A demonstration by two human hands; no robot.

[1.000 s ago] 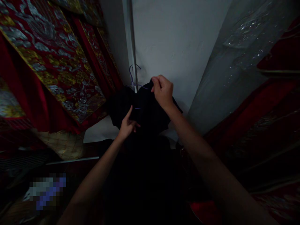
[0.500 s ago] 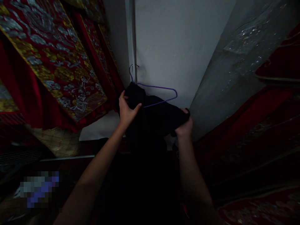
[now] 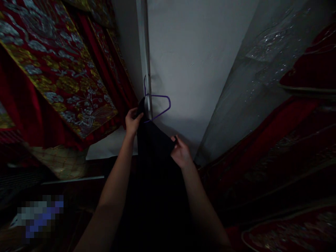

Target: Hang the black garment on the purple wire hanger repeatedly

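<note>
A purple clothes hanger (image 3: 169, 102) hangs by its hook at a pale vertical strip on the wall; its right end is bare. Dark cloth, a black garment (image 3: 154, 140), covers the hanger's left end and drops down into shadow. My left hand (image 3: 133, 120) grips the garment's upper left part beside the hanger. With pinched fingers, my right hand (image 3: 180, 150) holds the garment's edge out to the right, below the hanger's bare end. The garment's lower part is too dark to make out.
Red embroidered cloths with gold and silver patterns (image 3: 65, 70) hang at the left. Clear plastic sheeting (image 3: 252, 66) and more red embroidered fabric (image 3: 294, 115) stand along the right. Behind the hanger is a pale wall (image 3: 194, 45). A pixelated patch blurs something at lower left.
My right hand has moved left with the garment's edge, toward my left hand. The hanger has turned, its bare end looking shorter, and the cloth has come away from its right side.
</note>
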